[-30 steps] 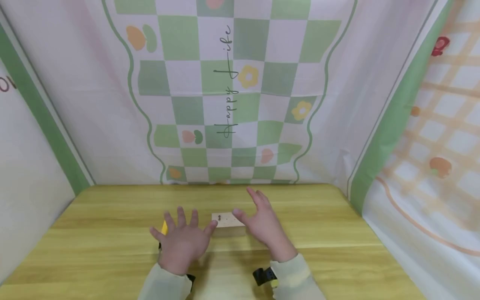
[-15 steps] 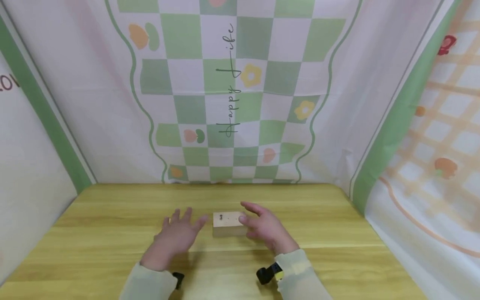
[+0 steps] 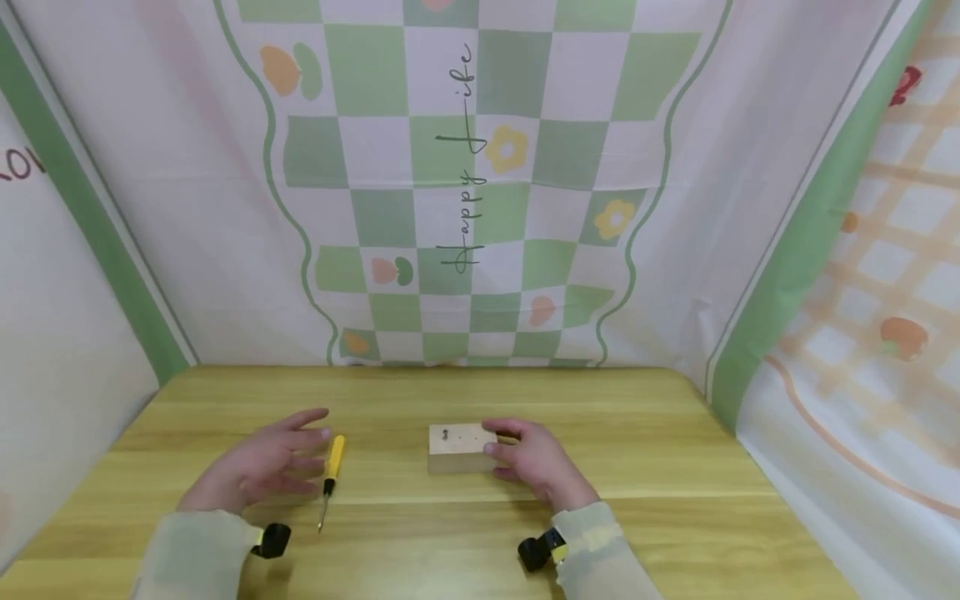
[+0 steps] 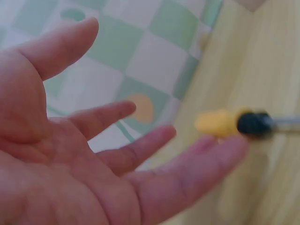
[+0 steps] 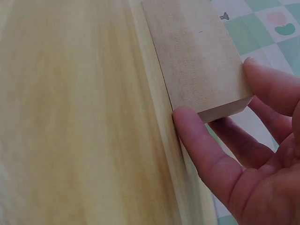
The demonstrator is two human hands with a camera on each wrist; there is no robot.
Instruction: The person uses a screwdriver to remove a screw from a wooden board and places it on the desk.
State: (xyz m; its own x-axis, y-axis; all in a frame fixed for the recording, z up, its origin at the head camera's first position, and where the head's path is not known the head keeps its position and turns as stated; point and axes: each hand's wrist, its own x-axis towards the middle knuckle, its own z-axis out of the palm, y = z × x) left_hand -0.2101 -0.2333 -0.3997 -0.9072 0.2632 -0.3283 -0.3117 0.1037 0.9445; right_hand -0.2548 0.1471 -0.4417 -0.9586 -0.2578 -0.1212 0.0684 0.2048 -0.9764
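A pale wooden block [image 3: 463,461] lies on the table, with a small dark screw [image 3: 445,433] standing near the left end of its top and tiny holes beside it. My right hand [image 3: 536,458] grips the block's right end; in the right wrist view, fingertips sit at its upper and lower edges. To the left lies a screwdriver [image 3: 334,460] with a yellow handle, black collar and metal shaft, its tip toward me. My left hand [image 3: 270,462] is just left of it, fingers spread and palm turned inward, holding nothing. In the left wrist view its fingertips overlap the yellow handle [image 4: 218,123].
The wood-grain table [image 3: 405,554] runs back to a hanging cloth [image 3: 375,221] with green checks and flowers. More cloth hangs at the left and right sides. A black wrist camera [image 3: 273,540] is on the left wrist, another black camera [image 3: 534,553] on the right.
My left hand has moved left and turned palm inward, uncovering the screwdriver. My right hand has come down from above the block to its right end.
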